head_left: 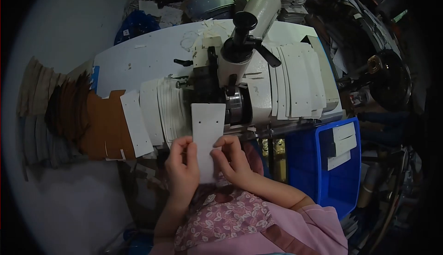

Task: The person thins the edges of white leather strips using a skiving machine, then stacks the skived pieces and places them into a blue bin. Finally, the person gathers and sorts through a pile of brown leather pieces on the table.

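Note:
A flat white piece [207, 139], long and narrow with two small dark holes near its far end, stands out in front of me. My left hand [183, 165] pinches its left edge between thumb and fingers. On the opposite edge, the thumb and bent fingers of my right hand [234, 162] grip it too. The far end of the piece overlaps the dark metal front of a bench machine [237, 66], close to its shiny round part [236, 105]. A black knob [244, 21] and a lever [267, 55] top that machine.
Left of the machine stand rows of white pieces [150, 112], brown pieces [107, 121] and grey ones [34, 89]. More holed white pieces [297, 82] lie on the right of the white tabletop [134, 61]. A blue crate [302, 162] sits below the table's right edge.

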`<state>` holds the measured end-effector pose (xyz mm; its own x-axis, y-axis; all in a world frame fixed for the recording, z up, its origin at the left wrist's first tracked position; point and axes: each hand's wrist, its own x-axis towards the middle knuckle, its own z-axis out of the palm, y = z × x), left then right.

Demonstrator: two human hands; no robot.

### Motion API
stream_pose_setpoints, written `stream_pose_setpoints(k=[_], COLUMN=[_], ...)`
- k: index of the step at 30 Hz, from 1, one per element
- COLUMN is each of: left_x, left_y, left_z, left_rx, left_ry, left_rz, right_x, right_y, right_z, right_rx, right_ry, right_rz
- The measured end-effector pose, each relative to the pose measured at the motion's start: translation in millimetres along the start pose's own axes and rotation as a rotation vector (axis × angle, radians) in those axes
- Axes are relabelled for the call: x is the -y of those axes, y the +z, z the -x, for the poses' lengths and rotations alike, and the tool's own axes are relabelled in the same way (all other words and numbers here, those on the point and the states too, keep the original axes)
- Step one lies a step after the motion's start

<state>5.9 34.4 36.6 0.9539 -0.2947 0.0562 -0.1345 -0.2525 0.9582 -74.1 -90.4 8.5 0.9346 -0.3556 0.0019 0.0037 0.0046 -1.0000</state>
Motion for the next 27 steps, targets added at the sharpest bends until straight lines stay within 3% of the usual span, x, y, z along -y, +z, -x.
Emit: stream_pose_setpoints(k=[1,5,8,11,17,27], left_x=[6.1,15.3,24.1,23.8,28.1,25.7], left_y=[10.6,34.3,29.1,37.3,48.8,50.9], left_z=[4.5,14.2,10.1,2.7,1.6,-1.3], left_rx=[0.019,0.019,0.141,0.092,0.068,0.077], left_ry=[0.054,0.017,0.034,0.126,0.145,0.22], left_rz=[0.041,0.126,-0.198,-0.178,-0.161,-0.173], right_x=[-1.8,-20.0,-26.9,-19.6,-24.2,-22.7], right_y=[-1.3,2.7,-2.2,-7.3,-9.1,-8.6], right_z=[0.0,-6.4,-10.5,-17.9,-21.4,-20.1], right_rx=[0.011,-0.137,-0.174,-0.174,-0.281,-0.33], right_ry=[0.137,0.087,0.07,0.113,-0.013,-0.05], right_rz=[0.027,0.019,0.028,0.016,0.056,0.062])
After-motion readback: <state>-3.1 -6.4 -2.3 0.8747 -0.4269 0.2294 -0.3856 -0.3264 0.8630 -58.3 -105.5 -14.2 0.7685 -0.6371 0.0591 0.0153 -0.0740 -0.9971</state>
